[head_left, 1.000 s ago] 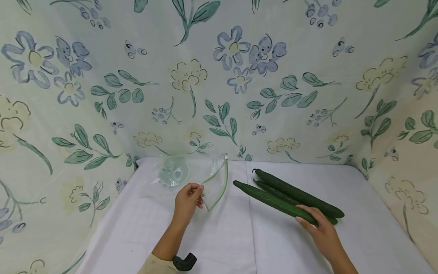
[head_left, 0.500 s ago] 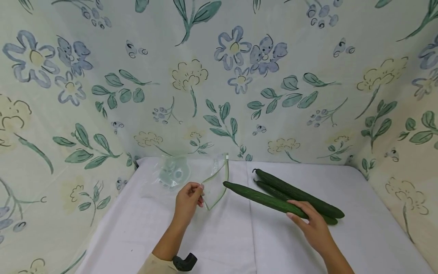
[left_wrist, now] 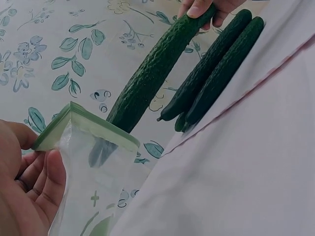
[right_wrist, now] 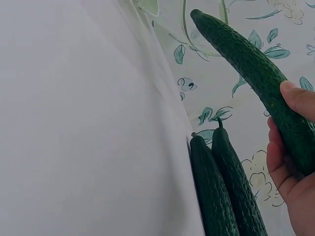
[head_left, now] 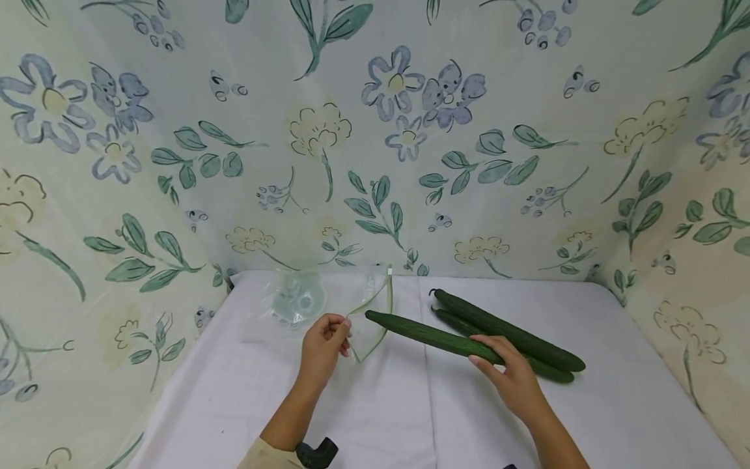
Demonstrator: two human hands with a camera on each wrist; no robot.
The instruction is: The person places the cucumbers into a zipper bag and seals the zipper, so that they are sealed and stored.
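Observation:
My left hand [head_left: 322, 348] pinches the green rim of a clear zip bag [left_wrist: 93, 187], whose mouth stands apart. The bag lies toward the back left with a pale green print. My right hand [head_left: 512, 381] grips a long dark green cucumber [head_left: 428, 335] near one end and holds it above the table. Its far tip reaches the bag's mouth; in the left wrist view that tip shows hazily through the plastic. Two more cucumbers lie side by side behind my right hand, the farther cucumber [head_left: 510, 326] and the partly covered nearer cucumber [head_left: 547, 369].
A white cloth [head_left: 375, 417] with a fold line covers the table. Floral fabric [head_left: 375, 163] hangs close behind the table's back edge and along both sides. A black strap piece [head_left: 317, 453] sits at my left wrist.
My right hand has carried its cucumber leftward, away from the other two and up to the bag's mouth. My left hand and the bag have stayed nearly in place.

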